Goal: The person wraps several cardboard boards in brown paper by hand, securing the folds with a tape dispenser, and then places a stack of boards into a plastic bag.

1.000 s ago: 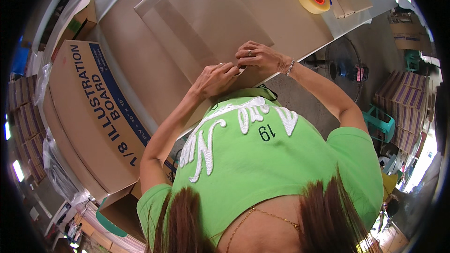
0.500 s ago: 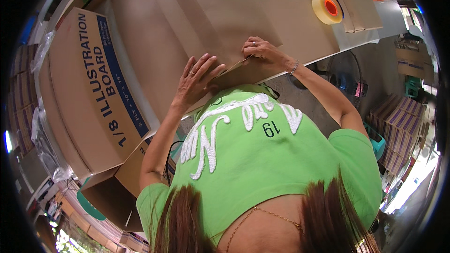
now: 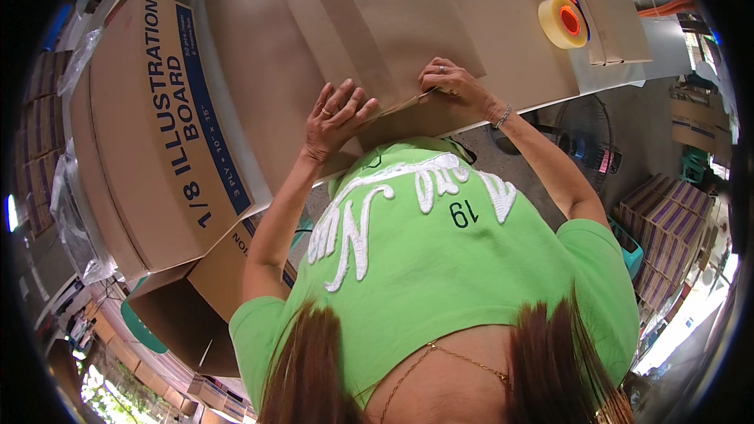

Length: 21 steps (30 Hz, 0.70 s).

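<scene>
- My left hand (image 3: pixel 338 119) is palm-down at the left end of a raised edge (image 3: pixel 402 106), fingers stretched out and slightly apart, the thumb side toward that edge. I see nothing gripped in it; how firmly it presses, I cannot tell.
- My right hand (image 3: pixel 457 86) is at the other end of the edge, fingers curled in and closed down on it in a pinch. The thumb is mostly hidden.
- Brown cardboard (image 3: pixel 420 20) lies flat in front of me, near side close to my belly; the raised edge belongs to this side and runs between my two hands. A darker band (image 3: pixel 342 12) crosses it lengthwise, left of its middle.
- Under it, the worktop (image 3: pixel 534 55), brown too, with a pale rim on my right.
- Up on the right, well apart from my hands: a tape roll (image 3: pixel 562 22), yellowish with an orange core, blue part just behind it. Right of that, a brown box (image 3: pixel 605 16).
- To my left, a big carton (image 3: pixel 126 141) with dark lettering and a blue band; below it, an open box (image 3: pixel 184 318), its inside in shadow.
- Off to my right, beyond the worktop: a fan (image 3: pixel 585 141), a green stool (image 3: pixel 628 247), stacked flat cartons (image 3: pixel 667 220).
- A bracelet (image 3: pixel 503 116) sits on my right wrist.
</scene>
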Available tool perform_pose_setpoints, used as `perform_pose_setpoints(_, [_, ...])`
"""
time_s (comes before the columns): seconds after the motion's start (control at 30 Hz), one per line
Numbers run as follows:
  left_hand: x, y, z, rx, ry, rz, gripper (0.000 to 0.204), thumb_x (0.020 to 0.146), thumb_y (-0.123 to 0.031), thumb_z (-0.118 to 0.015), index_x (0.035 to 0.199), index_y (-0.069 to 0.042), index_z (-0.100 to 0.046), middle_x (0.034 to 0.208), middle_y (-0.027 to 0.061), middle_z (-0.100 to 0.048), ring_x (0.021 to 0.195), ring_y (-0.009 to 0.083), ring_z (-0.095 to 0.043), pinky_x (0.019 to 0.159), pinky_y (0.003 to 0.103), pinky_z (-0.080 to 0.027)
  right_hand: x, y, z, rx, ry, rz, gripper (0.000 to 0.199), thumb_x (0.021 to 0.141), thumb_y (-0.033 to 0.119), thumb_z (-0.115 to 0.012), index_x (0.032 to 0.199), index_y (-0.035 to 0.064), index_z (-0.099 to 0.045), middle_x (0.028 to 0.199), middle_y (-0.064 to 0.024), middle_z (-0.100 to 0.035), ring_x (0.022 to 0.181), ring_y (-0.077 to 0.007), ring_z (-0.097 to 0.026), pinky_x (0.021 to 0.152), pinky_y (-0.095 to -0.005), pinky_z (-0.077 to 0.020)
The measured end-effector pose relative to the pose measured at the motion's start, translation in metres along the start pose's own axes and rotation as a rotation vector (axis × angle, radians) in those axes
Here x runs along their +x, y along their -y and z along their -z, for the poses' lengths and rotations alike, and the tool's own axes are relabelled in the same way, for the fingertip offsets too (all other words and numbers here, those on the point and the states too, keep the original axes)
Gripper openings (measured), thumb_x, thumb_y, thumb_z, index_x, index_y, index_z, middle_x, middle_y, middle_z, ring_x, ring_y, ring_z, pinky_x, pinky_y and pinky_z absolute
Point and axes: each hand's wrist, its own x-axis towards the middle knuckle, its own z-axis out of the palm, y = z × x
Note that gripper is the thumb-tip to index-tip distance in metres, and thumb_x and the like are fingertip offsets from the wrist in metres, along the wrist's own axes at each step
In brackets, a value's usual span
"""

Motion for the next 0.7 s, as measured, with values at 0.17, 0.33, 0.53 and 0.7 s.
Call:
perform_pose_setpoints(0.17, [0.007, -0.007, -0.004, -0.010, -0.081, 0.008, 0.038, 0.077, -0.035, -0.075, 0.113, -0.026, -0.067, 0.113, -0.0007, -0.060, 0.119, 0.0192, -0.056, 0.110, 0.043, -0.041, -0.001, -0.004, -0.002, -0.001, -0.013, 0.005, 0.023, 0.074, -0.001, -0.067, 0.094, 0.0038, -0.058, 0.096, -0.0087, -0.060, 0.099, -0.0304, -0.054, 0.093, -0.0407, -0.0418])
perform_pose_setpoints(0.33, [0.020, -0.018, -0.002, -0.043, -0.130, 0.044, 0.030, 0.075, -0.037, -0.076, 0.096, -0.019, -0.065, 0.096, -0.0006, -0.061, 0.100, 0.0191, -0.061, 0.095, 0.040, -0.047, -0.002, -0.004, -0.003, 0.012, 0.002, -0.003, 0.026, 0.071, -0.004, -0.064, 0.096, 0.0032, -0.058, 0.096, -0.0091, -0.059, 0.099, -0.0306, -0.053, 0.094, -0.0414, -0.0409])
perform_pose_setpoints(0.53, [0.074, -0.046, 0.019, -0.224, 0.108, 0.295, 0.028, 0.078, -0.040, -0.075, 0.089, -0.017, -0.066, 0.090, -0.0017, -0.063, 0.092, 0.0202, -0.061, 0.082, 0.037, -0.048, -0.005, -0.011, -0.004, -0.015, -0.003, -0.023, 0.035, 0.067, -0.005, -0.060, 0.101, 0.0020, -0.057, 0.100, -0.0123, -0.058, 0.101, -0.0331, -0.053, 0.096, -0.0431, -0.0395])
perform_pose_setpoints(0.7, [0.101, -0.032, 0.019, -0.398, 0.258, 0.188, 0.029, 0.083, -0.041, -0.069, 0.094, -0.015, -0.065, 0.085, 0.0020, -0.066, 0.083, 0.0209, -0.065, 0.077, 0.037, -0.051, -0.005, -0.009, -0.005, -0.029, 0.001, -0.024, 0.039, 0.065, -0.005, -0.059, 0.104, 0.0017, -0.057, 0.101, -0.0138, -0.058, 0.105, -0.0345, -0.053, 0.101, -0.0433, -0.0387])
